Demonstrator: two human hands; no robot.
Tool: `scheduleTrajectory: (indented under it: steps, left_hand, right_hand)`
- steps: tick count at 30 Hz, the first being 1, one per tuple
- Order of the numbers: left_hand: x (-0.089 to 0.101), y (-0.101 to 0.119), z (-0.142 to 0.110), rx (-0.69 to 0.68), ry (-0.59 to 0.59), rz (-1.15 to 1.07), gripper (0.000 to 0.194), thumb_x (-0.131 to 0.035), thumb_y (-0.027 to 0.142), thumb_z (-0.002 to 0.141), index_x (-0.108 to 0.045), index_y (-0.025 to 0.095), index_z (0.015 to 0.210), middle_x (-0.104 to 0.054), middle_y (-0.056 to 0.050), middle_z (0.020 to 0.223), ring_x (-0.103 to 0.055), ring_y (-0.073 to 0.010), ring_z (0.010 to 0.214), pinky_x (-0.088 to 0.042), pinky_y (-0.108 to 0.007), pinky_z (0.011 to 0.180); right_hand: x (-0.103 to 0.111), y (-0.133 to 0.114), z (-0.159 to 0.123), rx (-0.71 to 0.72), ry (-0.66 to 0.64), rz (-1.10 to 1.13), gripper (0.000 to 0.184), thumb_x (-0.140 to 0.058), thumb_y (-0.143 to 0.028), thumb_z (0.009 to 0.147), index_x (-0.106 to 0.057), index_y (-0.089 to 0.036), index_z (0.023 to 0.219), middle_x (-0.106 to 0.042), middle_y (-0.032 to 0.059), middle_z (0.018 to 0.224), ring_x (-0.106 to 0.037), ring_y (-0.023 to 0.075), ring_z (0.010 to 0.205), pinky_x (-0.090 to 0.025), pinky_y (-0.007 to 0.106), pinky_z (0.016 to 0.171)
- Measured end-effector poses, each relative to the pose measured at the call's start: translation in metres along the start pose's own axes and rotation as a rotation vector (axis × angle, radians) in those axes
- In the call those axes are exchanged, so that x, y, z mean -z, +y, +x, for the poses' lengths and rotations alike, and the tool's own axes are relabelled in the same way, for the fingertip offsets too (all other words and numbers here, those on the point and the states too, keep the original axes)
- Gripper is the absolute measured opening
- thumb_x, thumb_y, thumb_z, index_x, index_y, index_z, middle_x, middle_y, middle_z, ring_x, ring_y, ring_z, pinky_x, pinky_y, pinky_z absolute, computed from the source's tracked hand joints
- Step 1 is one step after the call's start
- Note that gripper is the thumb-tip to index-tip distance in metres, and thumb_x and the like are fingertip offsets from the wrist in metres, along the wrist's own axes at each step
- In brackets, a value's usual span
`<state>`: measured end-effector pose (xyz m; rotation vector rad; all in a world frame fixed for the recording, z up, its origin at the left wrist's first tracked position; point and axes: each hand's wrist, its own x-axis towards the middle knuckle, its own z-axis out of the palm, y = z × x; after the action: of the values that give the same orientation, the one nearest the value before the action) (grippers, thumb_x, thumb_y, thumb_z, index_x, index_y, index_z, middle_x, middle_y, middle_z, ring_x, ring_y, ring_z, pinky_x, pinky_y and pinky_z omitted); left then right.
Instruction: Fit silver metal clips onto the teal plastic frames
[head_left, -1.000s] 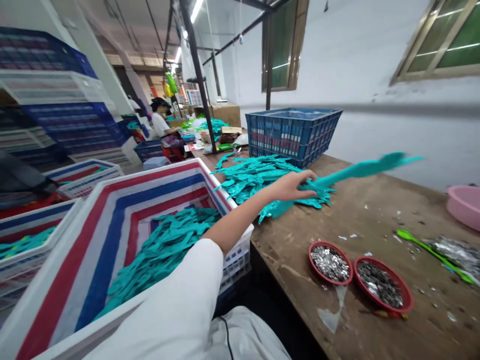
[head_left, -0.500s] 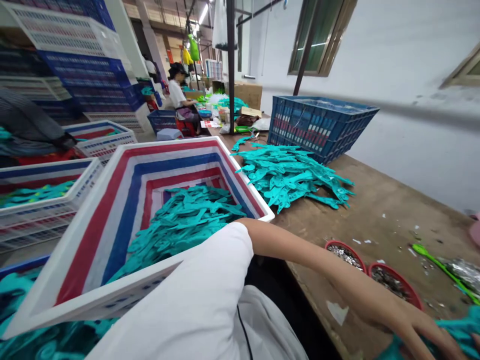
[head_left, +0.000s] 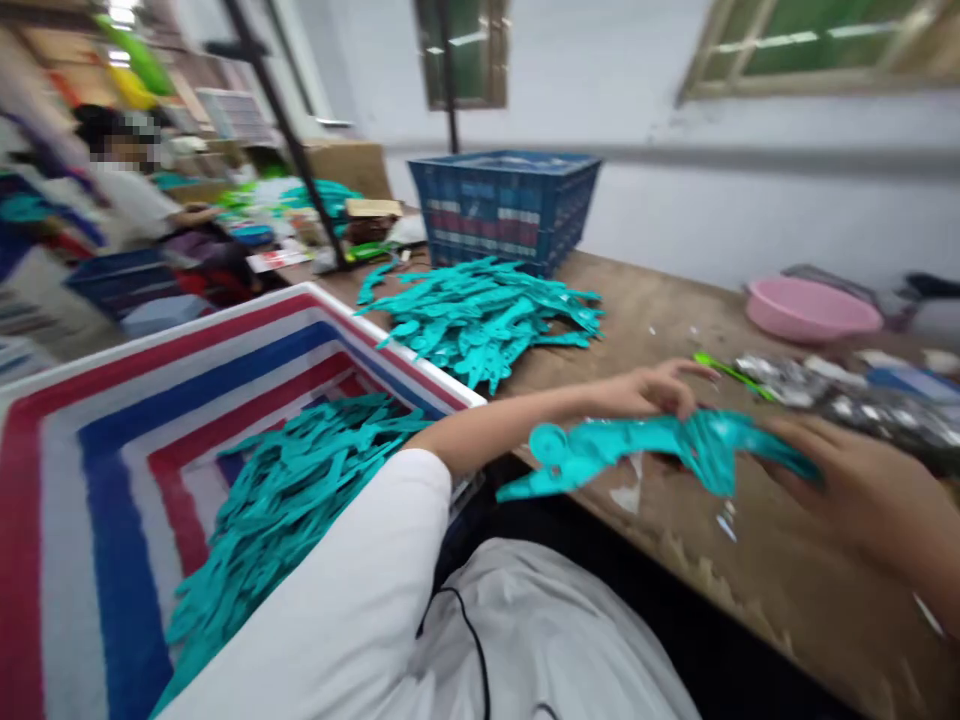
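Surface (head_left: 660, 310) is the widest thing: brown board whose front edge runs diagonally from the crate corner to lower right, dark gap and the person's lap on the near side. Brown board shows between pile and basin, and again below the right hand.

Large crate (head_left: 180, 350), striped lining, left of the surface; white rim slopes down to a corner near the surface's front edge. Loose teal pieces (head_left: 300, 490) heaped inside. Blue crate (head_left: 480, 205) on the surface, toward the wall. Teal pile (head_left: 480, 315) in front of it, some tips reaching the striped crate's rim. Pink basin (head_left: 814, 310) farther right, well apart from the pile.

Right hand (head_left: 862, 480): blurred, fingers closed on the right end of the teal piece (head_left: 652, 440). Left hand (head_left: 645, 392): fingers part curled, at the piece's upper side near mid-length; contact or grip cannot be told.

Teal piece: between the hands, raised over the surface's front edge. Long axis roughly left to right, right end drooping under the fingers. Left end forks: round disc above, tapered prong below, pointing left and slightly down toward the striped crate. Single or stacked: unclear.

Green stick (head_left: 739, 378) lies beyond the hands.
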<state>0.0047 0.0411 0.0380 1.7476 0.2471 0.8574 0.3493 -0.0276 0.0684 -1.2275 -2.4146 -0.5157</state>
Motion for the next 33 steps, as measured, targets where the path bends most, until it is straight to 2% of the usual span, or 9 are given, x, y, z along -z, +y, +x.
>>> scheduleTrajectory:
  steps: [2,4,6,9,12,16,22,28,33]
  left_hand:
    - [0.027,0.018,-0.012,0.080,0.140,-0.100,0.086,-0.114,0.094,0.073,-0.077,0.020,0.096,-0.061,-0.026,0.194,-0.078,-0.0541,0.166,-0.064,-0.069,0.140]
    - [0.056,0.038,-0.023,0.186,0.210,-0.110,0.084,-0.100,0.100,0.087,-0.073,0.025,0.111,-0.069,-0.019,0.191,-0.085,-0.0484,0.156,-0.067,-0.076,0.134]
    - [0.080,0.058,-0.034,0.285,0.208,0.052,0.063,-0.080,0.089,0.112,-0.073,0.028,0.124,-0.075,-0.015,0.187,-0.086,-0.0416,0.157,-0.068,-0.074,0.133]
    - [0.093,0.089,-0.046,0.428,0.121,0.464,0.047,-0.075,0.063,0.116,-0.073,0.029,0.149,-0.073,-0.018,0.189,-0.078,-0.0334,0.169,-0.067,-0.059,0.139]
    - [0.073,0.104,-0.041,0.583,-0.145,0.883,0.076,-0.081,0.049,0.107,-0.066,0.028,0.179,-0.069,-0.016,0.194,-0.068,-0.0330,0.180,-0.059,-0.050,0.148]
    - [0.012,0.084,-0.025,0.796,-0.528,1.251,0.100,-0.083,0.038,0.111,-0.042,0.035,0.202,-0.072,-0.015,0.192,-0.079,-0.0387,0.167,-0.065,-0.046,0.135]
    - [-0.043,0.012,-0.039,0.972,-0.854,1.288,0.071,-0.057,0.026,0.123,-0.048,0.017,0.193,-0.087,-0.027,0.160,-0.091,-0.0438,0.138,-0.070,-0.046,0.113]
    - [-0.038,-0.024,-0.061,0.980,-0.873,1.231,0.076,-0.052,0.016,0.117,-0.058,0.023,0.193,-0.088,-0.025,0.153,-0.089,-0.0457,0.133,-0.072,-0.058,0.115]
    - [-0.024,-0.012,-0.048,0.883,-0.761,1.303,0.047,-0.053,0.030,0.128,-0.090,0.031,0.157,-0.090,-0.015,0.143,-0.081,-0.0421,0.133,-0.070,-0.072,0.123]
  right_hand:
    - [-0.004,-0.004,0.010,-0.038,-0.095,0.026,0.048,-0.057,-0.053,0.116,-0.094,-0.038,0.142,-0.096,0.0201,0.144,-0.095,0.0481,0.112,-0.073,0.061,0.094]
    - [-0.019,-0.006,0.014,-0.150,-0.128,0.001,0.056,-0.059,-0.048,0.116,-0.094,-0.022,0.151,-0.094,0.0267,0.142,-0.093,0.0487,0.113,-0.070,0.057,0.094]
    - [-0.038,-0.009,0.009,-0.280,-0.141,0.038,0.058,-0.064,-0.042,0.113,-0.090,-0.018,0.159,-0.092,0.0274,0.146,-0.091,0.0494,0.122,-0.070,0.057,0.098]
    - [-0.063,-0.014,-0.007,-0.353,-0.166,0.169,0.057,-0.069,-0.038,0.112,-0.085,-0.024,0.165,-0.090,0.0239,0.150,-0.087,0.0497,0.132,-0.072,0.063,0.107]
    - [-0.074,-0.018,-0.016,-0.312,-0.240,0.327,0.062,-0.075,-0.040,0.112,-0.079,-0.029,0.173,-0.087,0.0208,0.160,-0.084,0.0485,0.142,-0.072,0.065,0.117]
    - [-0.085,-0.031,-0.017,-0.199,-0.437,0.570,0.066,-0.084,-0.038,0.110,-0.077,-0.029,0.175,-0.086,0.0195,0.164,-0.085,0.0453,0.145,-0.072,0.060,0.123]
    - [-0.123,-0.041,-0.032,-0.250,-0.747,0.717,0.039,-0.105,-0.040,0.105,-0.092,-0.025,0.138,-0.097,0.0017,0.124,-0.092,0.0248,0.103,-0.070,0.037,0.099]
    - [-0.123,-0.010,-0.030,-0.221,-0.808,0.588,0.015,-0.098,-0.022,0.110,-0.098,-0.020,0.126,-0.101,-0.0049,0.127,-0.092,0.0133,0.106,-0.065,0.030,0.104]
    - [-0.095,-0.009,0.008,-0.544,-0.369,0.303,0.043,-0.080,0.009,0.112,-0.100,-0.015,0.140,-0.100,0.0106,0.141,-0.096,0.0278,0.137,-0.070,0.044,0.125]
